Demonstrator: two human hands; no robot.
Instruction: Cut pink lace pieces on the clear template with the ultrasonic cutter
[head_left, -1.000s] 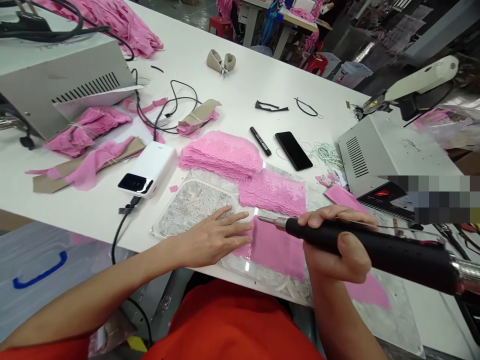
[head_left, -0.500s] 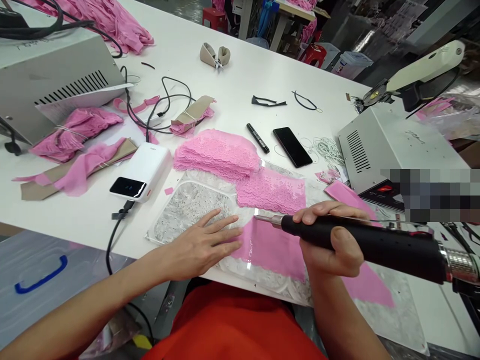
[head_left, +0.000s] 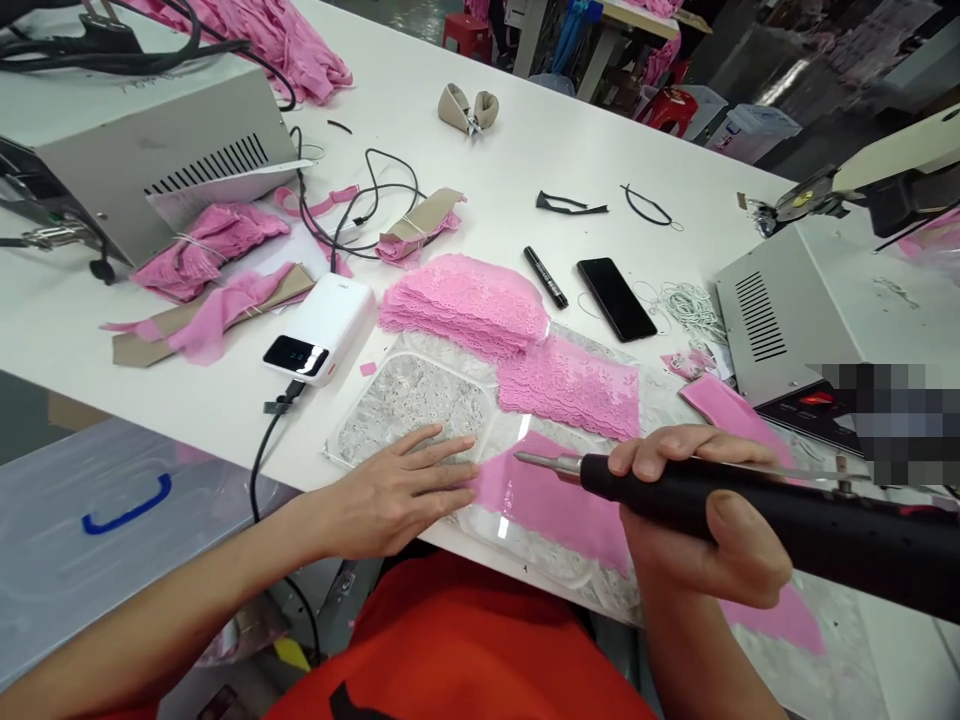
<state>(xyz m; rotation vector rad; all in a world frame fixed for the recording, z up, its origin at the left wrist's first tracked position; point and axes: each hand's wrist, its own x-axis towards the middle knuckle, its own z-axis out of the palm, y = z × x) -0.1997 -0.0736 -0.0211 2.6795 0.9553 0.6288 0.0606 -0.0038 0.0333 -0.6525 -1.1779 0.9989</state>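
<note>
Our left hand (head_left: 394,490) lies flat, fingers straight and slightly apart on one clear template (head_left: 498,428), reaching the 9 o'clock edge of the pink cloth (head_left: 566,505). Our right hand (head_left: 694,560) curls its fingers around one black tool (head_left: 847,535), its metal tip over that cloth; we cannot tell whether it touches. From the tip, we count two lace stacks (head_left: 465,305) (head_left: 570,385) at 11 and 1 o'clock, one marker (head_left: 546,277) at 12, one phone (head_left: 616,298) at 1, two grey boxes (head_left: 157,150) (head_left: 810,290) at 10 and 2.
</note>
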